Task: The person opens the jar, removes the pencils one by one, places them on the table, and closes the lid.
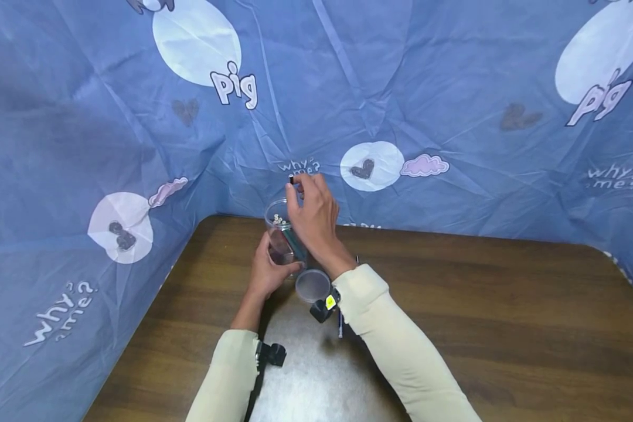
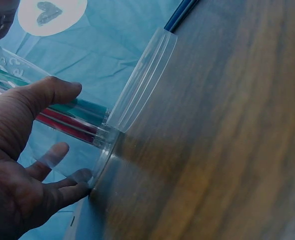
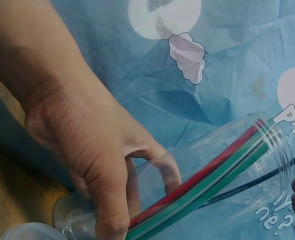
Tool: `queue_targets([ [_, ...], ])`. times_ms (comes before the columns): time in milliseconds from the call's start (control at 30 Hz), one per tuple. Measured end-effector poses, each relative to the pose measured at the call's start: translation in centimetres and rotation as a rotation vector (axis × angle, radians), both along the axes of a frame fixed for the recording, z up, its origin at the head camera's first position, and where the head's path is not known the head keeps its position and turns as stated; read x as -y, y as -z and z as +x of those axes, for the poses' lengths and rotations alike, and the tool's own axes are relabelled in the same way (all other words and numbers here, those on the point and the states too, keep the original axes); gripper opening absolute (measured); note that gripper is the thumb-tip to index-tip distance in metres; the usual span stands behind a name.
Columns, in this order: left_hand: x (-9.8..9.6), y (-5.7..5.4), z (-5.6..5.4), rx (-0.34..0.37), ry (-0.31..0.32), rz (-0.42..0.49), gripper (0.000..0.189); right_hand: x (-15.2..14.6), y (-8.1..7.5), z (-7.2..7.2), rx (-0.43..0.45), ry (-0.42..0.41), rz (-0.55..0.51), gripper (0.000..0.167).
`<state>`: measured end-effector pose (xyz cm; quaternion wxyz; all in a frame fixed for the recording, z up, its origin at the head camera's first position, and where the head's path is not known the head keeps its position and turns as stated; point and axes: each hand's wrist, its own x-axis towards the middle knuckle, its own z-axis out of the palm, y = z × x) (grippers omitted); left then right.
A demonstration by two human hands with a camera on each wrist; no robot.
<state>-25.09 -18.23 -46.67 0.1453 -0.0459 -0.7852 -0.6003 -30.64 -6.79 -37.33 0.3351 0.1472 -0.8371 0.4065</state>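
A clear plastic jar [image 1: 281, 253] stands tilted toward the back of the table, held round its lower part by my left hand [image 1: 267, 268]. Inside it lie a red stick [image 3: 207, 172] and green sticks [image 3: 222, 182], pen-like and leaning against the wall. My right hand [image 1: 315, 212] is at the jar's uncovered mouth, thumb and fingertips pinching a thin dark pen [image 3: 237, 187] whose lower length runs down inside the jar. In the head view only its dark end shows above the fingers.
A round clear lid [image 1: 313, 286] lies on the wooden table [image 1: 485, 328] just right of the jar. Beneath my right wrist a blue pen [image 1: 340, 325] pokes out. Blue printed fabric [image 1: 306, 117] hangs behind and to the left of the table.
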Motion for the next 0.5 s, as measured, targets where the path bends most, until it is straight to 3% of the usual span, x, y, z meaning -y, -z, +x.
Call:
queue_targets([
  [67,0.1,0.4,-0.2,0.008,-0.007,-0.010,0.086,-0.2,0.1,0.1,0.001,-0.032,-0.017,0.019],
  [200,0.6,2.6,-1.5,0.009,-0.029,-0.019,0.089,-0.4,-0.1,0.1,0.014,-0.083,-0.039,0.019],
  [500,0.4,2.6,-1.4,-0.006,-0.024,0.018,0.086,-0.8,-0.6,0.1,0.016,-0.145,-0.082,0.020],
])
